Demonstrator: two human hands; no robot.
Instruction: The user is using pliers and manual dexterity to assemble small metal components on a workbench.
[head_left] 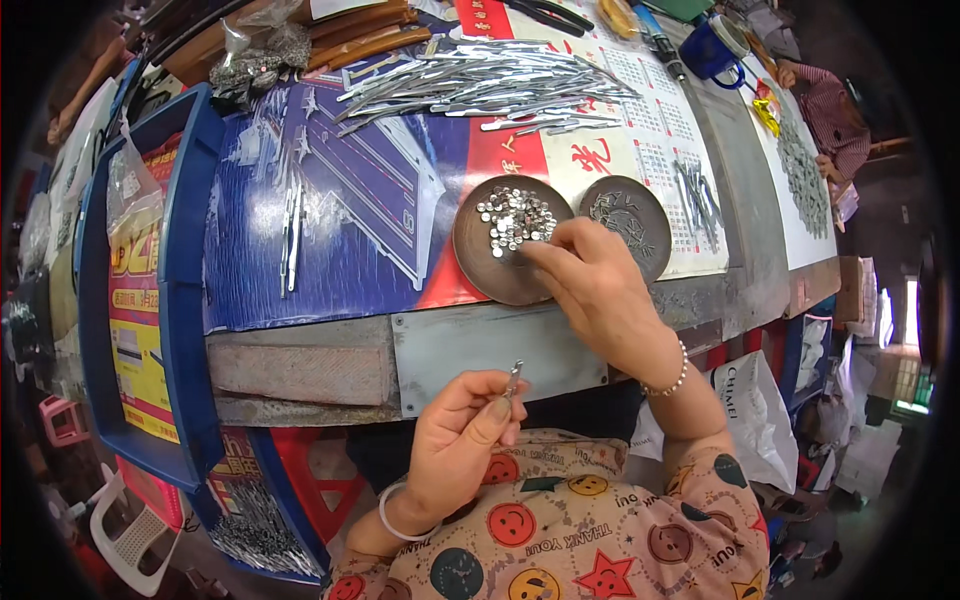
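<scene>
My left hand (462,432), near the table's front edge, pinches a small slim metal piece (513,380) upright between thumb and fingers. My right hand (608,298) reaches over a round brown dish (478,272). Its thumb and fingertips come together at the small shiny silver discs (512,214) heaped there; whatever is between them is hidden. Beside it, partly behind my right hand, stands a second brown dish (655,262) with small thin metal pieces (622,215).
Long thin metal strips (480,85) are piled at the back; two strips (291,238) lie left and several (697,198) right. A blue tray (190,300) stands at left, a blue mug (708,48) back right. Another person (838,120) sits at the far right by grey pieces (800,175).
</scene>
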